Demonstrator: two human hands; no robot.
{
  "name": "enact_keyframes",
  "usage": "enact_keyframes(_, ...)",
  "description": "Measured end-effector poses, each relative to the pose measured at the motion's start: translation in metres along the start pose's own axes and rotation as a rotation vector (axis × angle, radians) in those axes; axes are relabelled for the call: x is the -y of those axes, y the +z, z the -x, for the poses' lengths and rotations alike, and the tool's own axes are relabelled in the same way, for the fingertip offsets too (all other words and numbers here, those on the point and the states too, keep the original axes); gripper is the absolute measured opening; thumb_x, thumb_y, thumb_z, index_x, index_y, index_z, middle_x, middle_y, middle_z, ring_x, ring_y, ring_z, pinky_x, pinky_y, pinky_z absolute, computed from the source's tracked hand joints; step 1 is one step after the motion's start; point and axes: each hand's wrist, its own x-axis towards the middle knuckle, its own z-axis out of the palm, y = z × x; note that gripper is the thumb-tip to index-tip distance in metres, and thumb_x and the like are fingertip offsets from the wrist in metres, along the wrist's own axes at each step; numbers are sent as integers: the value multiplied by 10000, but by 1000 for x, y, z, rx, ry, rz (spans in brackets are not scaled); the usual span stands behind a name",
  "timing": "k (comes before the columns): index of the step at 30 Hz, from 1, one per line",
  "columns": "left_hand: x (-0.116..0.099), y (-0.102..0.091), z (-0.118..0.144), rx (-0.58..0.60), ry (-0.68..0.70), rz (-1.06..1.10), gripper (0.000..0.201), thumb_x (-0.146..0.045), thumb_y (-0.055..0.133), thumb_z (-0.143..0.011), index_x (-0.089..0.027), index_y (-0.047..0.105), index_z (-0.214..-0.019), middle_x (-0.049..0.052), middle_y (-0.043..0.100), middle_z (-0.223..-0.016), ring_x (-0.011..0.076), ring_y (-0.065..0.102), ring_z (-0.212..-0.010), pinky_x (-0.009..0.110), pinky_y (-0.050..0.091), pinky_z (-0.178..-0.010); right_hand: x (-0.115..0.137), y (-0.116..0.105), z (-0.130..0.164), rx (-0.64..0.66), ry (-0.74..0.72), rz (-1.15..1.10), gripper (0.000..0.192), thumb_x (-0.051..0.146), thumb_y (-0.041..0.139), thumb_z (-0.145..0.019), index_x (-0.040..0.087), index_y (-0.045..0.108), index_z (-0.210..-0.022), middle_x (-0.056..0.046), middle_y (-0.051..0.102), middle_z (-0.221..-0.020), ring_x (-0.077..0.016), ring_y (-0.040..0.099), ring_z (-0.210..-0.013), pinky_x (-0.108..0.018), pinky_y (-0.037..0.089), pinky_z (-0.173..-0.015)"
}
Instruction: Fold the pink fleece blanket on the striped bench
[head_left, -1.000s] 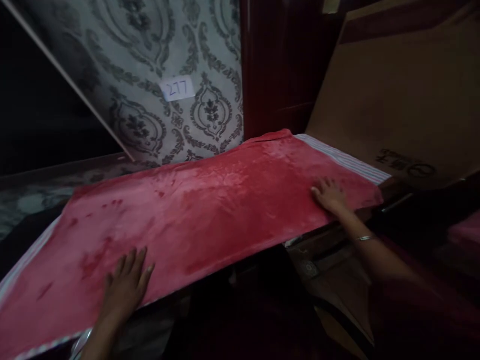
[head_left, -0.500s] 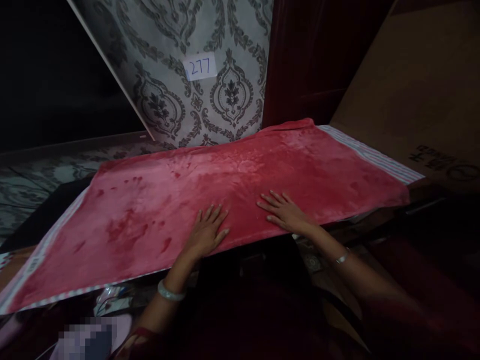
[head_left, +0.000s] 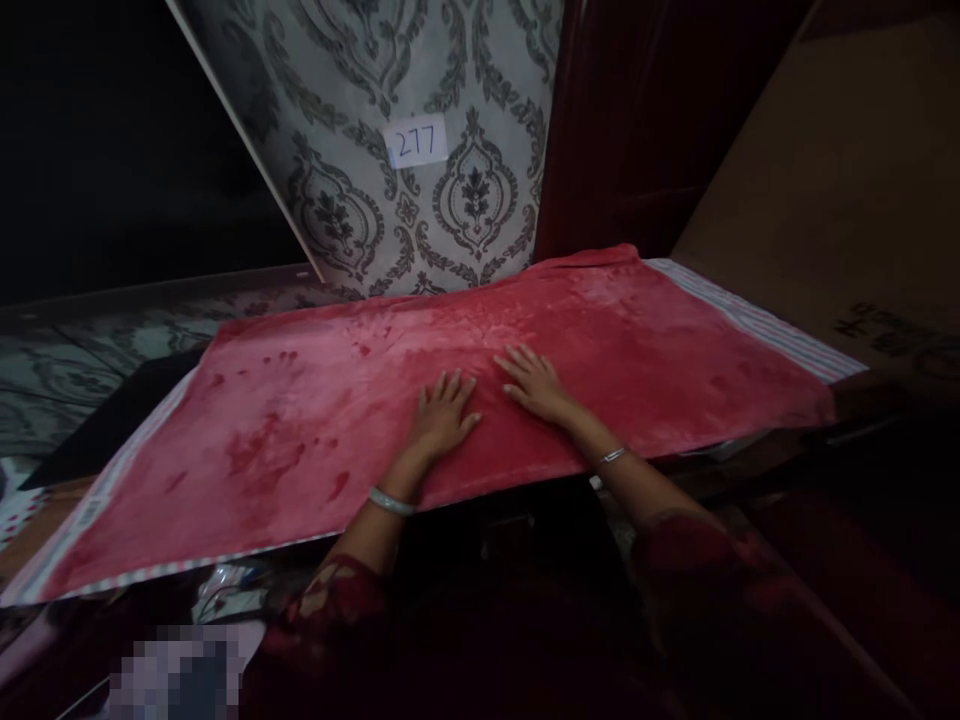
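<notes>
A red plush blanket (head_left: 315, 420) with a striped border lies spread flat across a raised surface in front of me. My left hand (head_left: 444, 412) rests palm down on its middle, fingers apart, holding nothing. My right hand (head_left: 534, 382) lies flat just beside it to the right, also palm down with spread fingers. The two hands are close together, nearly touching. Each wrist wears a bangle.
A grey damask-patterned panel (head_left: 360, 130) with a paper label reading 277 (head_left: 416, 141) leans behind the blanket. A dark red door (head_left: 622, 130) stands at the back, a large cardboard sheet (head_left: 832, 190) at the right. Below the blanket's front edge it is dark.
Both hands slid inward along the blanket from its left and right parts to its middle, then slightly farther from me. The view shifted left.
</notes>
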Motion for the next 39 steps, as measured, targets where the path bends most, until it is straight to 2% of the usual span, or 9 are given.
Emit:
enact_keyframes(4,9,21,17,-17,25,-53,604,-480,393,-1005,-266,320,-1565,95,234,-1660,335,135,-1546,681,143,-1201,18,14,20,179,-101,62,586,488,442,-1009,325,336,-1562,-48,198,-1657,-355,108,-1529,-658,155,-1185)
enact_keyframes(11,17,38,111,-136,76,-27,624,-445,529,-958,-321,354,-1545,70,320,-1635,337,233,-1521,671,206,-1193,55,24,116,103,-330,-76,614,424,510,-1000,372,285,-1569,-14,263,-1640,-269,89,-1543,-605,153,-1219)
enact_keyframes(14,26,34,141,-163,114,33,613,-413,550,-953,-298,383,-1532,80,362,-1614,302,293,-1504,617,256,-1202,54,18,136,127,-356,-224,569,456,487,-1010,359,345,-1552,-23,346,-1606,-259,207,-1522,-577,202,-1223)
enact_keyframes(17,47,23,155,-213,118,127,454,-370,441,-1002,-262,534,-1433,84,544,-1488,233,475,-1401,485,392,-1162,38,12,123,72,-301,-345,497,426,377,-1045,328,409,-1531,-39,448,-1548,-237,348,-1468,-510,310,-1200)
enact_keyframes(19,64,14,154,-299,25,120,439,-360,389,-1013,-230,591,-1380,103,605,-1420,235,521,-1361,470,418,-1145,28,13,97,-17,-226,-317,523,424,356,-1041,284,397,-1544,-59,436,-1555,-254,308,-1487,-513,316,-1196)
enact_keyframes(22,86,7,146,-364,-202,-16,512,-394,447,-985,-181,527,-1444,162,480,-1524,311,410,-1444,578,320,-1185,31,21,46,-24,-115,-165,602,438,415,-1012,218,350,-1568,-102,312,-1617,-311,191,-1521,-557,269,-1202)
enact_keyframes(26,99,12,147,-274,-462,-153,589,-428,498,-960,-164,472,-1487,193,345,-1593,386,294,-1490,674,268,-1162,67,34,11,142,-100,10,599,447,435,-1010,276,324,-1574,-87,206,-1653,-340,134,-1527,-621,199,-1196)
enact_keyframes(33,100,23,168,-244,-458,-163,543,-429,422,-995,-220,465,-1495,125,368,-1598,338,306,-1494,612,286,-1182,115,46,58,202,-432,3,623,447,509,-985,357,311,-1569,-12,241,-1648,-303,117,-1535,-589,181,-1215)
enact_keyframes(39,85,28,180,-251,-347,-110,687,-532,561,-919,-196,443,-1508,156,353,-1604,394,266,-1500,650,259,-1180,101,59,105,54,-460,-4,787,179,566,-888,376,252,-1582,5,267,-1644,-236,142,-1537,-526,260,-1208)
